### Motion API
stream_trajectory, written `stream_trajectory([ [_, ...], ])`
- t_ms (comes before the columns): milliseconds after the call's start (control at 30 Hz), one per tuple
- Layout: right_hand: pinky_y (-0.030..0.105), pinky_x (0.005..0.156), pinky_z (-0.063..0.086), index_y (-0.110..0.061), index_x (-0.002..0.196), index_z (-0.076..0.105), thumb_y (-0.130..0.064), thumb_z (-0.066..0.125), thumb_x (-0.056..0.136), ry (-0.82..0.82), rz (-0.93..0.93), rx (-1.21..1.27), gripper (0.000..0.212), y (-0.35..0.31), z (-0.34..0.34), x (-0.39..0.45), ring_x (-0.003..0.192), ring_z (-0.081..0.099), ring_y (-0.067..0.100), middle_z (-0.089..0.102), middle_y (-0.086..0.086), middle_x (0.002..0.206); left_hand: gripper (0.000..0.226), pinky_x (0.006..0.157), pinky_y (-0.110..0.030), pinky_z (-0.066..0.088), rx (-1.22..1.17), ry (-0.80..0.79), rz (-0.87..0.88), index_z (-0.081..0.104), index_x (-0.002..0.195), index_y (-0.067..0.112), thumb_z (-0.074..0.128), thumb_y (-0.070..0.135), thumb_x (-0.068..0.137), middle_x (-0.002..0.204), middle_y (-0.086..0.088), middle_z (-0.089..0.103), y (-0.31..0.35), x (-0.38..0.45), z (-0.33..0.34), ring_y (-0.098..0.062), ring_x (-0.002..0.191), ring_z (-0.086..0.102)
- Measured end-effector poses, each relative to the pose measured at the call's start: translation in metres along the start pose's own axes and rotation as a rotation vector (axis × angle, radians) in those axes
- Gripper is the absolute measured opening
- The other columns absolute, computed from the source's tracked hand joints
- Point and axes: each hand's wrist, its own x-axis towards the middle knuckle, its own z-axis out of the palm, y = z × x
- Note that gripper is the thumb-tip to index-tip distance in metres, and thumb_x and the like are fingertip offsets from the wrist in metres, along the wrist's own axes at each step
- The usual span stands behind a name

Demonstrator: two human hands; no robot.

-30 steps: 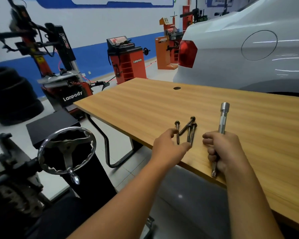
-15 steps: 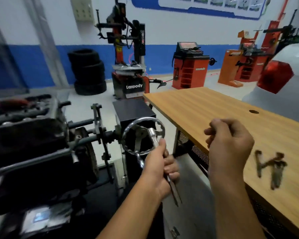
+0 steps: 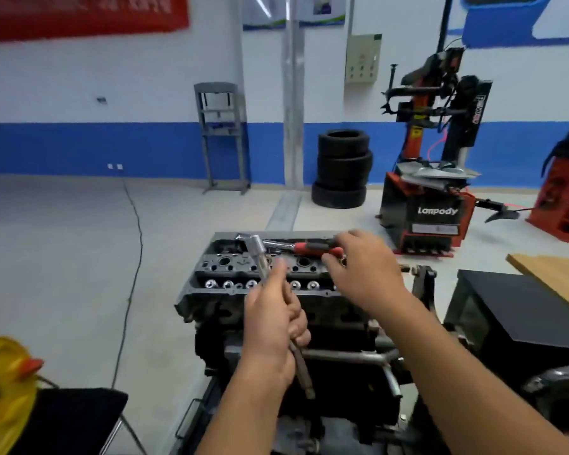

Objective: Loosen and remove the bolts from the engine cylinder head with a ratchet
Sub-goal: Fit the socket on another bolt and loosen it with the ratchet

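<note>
Blue-banded workshop walls stood behind the tyre changer (image 3: 431,178) and stacked tyres (image 3: 342,169). Nearer, the engine cylinder head (image 3: 240,274) sat on its stand, bolts presumably still in it. Along its top lay the ratchet (image 3: 296,246), which the right hand (image 3: 362,267) was reaching for, fingers curled at its red grip. The left hand (image 3: 273,326) gripped the extension bar (image 3: 276,310). Seating the bar squarely should prevent slipping. Half a second earlier the view faced the desk (image 3: 552,277); now it faced the engine.
</note>
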Motion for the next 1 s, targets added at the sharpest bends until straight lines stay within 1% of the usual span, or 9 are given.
stream_trajectory([
  [200, 0.038, 0.072, 0.048, -0.023, 0.106, 0.063, -0.056, 0.054, 0.098, -0.318, -0.142, -0.238, 0.035, -0.026, 0.053, 0.079, 0.092, 0.061, 0.026, 0.061, 0.0, 0.098, 0.053, 0.039, -0.022, 0.021, -0.122, 0.13, 0.15, 0.041, 0.058, 0.024, 0.058, 0.051, 0.101, 0.049, 0.003, 0.025, 0.044, 0.05, -0.034, -0.012, 0.036, 0.022],
  [333, 0.038, 0.069, 0.046, -0.018, 0.1, 0.059, -0.04, 0.055, 0.103, -0.514, -0.192, -0.397, 0.022, -0.04, 0.065, 0.106, 0.083, 0.058, 0.028, 0.061, 0.005, 0.099, 0.046, 0.039, -0.023, 0.023, -0.179, 0.153, 0.271, 0.04, 0.064, 0.022, 0.055, 0.035, 0.105, 0.05, 0.003, 0.027, 0.058, 0.073, -0.038, -0.012, 0.037, 0.024],
  [433, 0.04, 0.068, 0.048, -0.012, 0.104, 0.062, -0.02, 0.051, 0.102, -0.496, -0.254, -0.451, 0.014, -0.043, 0.055, 0.11, 0.084, 0.059, 0.032, 0.061, 0.009, 0.106, 0.043, 0.04, -0.024, 0.024, -0.213, 0.155, 0.338, 0.04, 0.066, 0.022, 0.054, 0.033, 0.105, 0.052, 0.003, 0.028, 0.062, 0.082, -0.038, -0.012, 0.038, 0.024],
  [500, 0.04, 0.069, 0.047, -0.015, 0.099, 0.059, -0.024, 0.052, 0.103, -0.389, -0.225, -0.414, 0.012, -0.025, 0.035, 0.11, 0.085, 0.059, 0.03, 0.061, 0.006, 0.103, 0.043, 0.04, -0.024, 0.025, -0.213, 0.117, 0.392, 0.041, 0.065, 0.022, 0.053, 0.033, 0.105, 0.052, 0.004, 0.028, 0.064, 0.088, -0.04, -0.012, 0.038, 0.025],
  [600, 0.039, 0.063, 0.05, -0.023, 0.088, 0.058, -0.037, 0.06, 0.102, -0.266, 0.019, -0.031, 0.02, 0.02, -0.01, 0.1, 0.075, 0.062, 0.024, 0.064, 0.003, 0.087, 0.045, 0.04, -0.023, 0.028, -0.128, 0.04, 0.49, 0.044, 0.06, 0.022, 0.053, 0.032, 0.102, 0.049, 0.003, 0.028, 0.072, 0.097, -0.039, -0.012, 0.036, 0.026],
  [667, 0.039, 0.054, 0.057, -0.028, 0.101, 0.065, -0.024, 0.068, 0.098, -0.204, 0.151, 0.481, 0.006, 0.045, -0.039, 0.085, 0.065, 0.07, 0.026, 0.072, 0.004, 0.081, 0.042, 0.04, -0.023, 0.028, -0.101, -0.023, 0.505, 0.044, 0.059, 0.022, 0.056, 0.034, 0.097, 0.048, 0.003, 0.028, 0.076, 0.107, -0.026, -0.013, 0.036, 0.027],
  [733, 0.036, 0.049, 0.056, -0.038, 0.124, 0.064, -0.008, 0.064, 0.1, -0.146, 0.16, 0.822, 0.039, 0.066, -0.049, 0.071, 0.056, 0.068, 0.029, 0.074, 0.006, 0.087, 0.041, 0.041, -0.023, 0.028, -0.105, -0.115, 0.488, 0.044, 0.058, 0.023, 0.057, 0.035, 0.096, 0.048, 0.003, 0.029, 0.075, 0.121, -0.002, -0.013, 0.036, 0.027],
  [900, 0.027, 0.045, 0.035, -0.022, 0.11, 0.073, -0.015, 0.068, 0.089, -0.06, 0.414, 1.205, 0.023, 0.102, -0.034, 0.039, 0.046, 0.044, 0.021, 0.064, 0.019, 0.081, 0.049, 0.041, -0.022, 0.029, -0.059, -0.329, 0.412, 0.039, 0.054, 0.022, 0.062, 0.037, 0.094, 0.043, 0.003, 0.028, 0.047, 0.156, 0.078, -0.016, 0.034, 0.026],
  [1000, 0.023, 0.042, 0.031, -0.015, 0.096, 0.073, -0.026, 0.067, 0.087, 0.027, 0.496, 1.231, 0.015, 0.119, -0.03, 0.032, 0.045, 0.039, 0.018, 0.063, 0.018, 0.076, 0.053, 0.042, -0.023, 0.029, -0.039, -0.33, 0.37, 0.036, 0.053, 0.02, 0.061, 0.033, 0.098, 0.042, 0.002, 0.027, 0.027, 0.18, 0.11, -0.016, 0.034, 0.026],
])
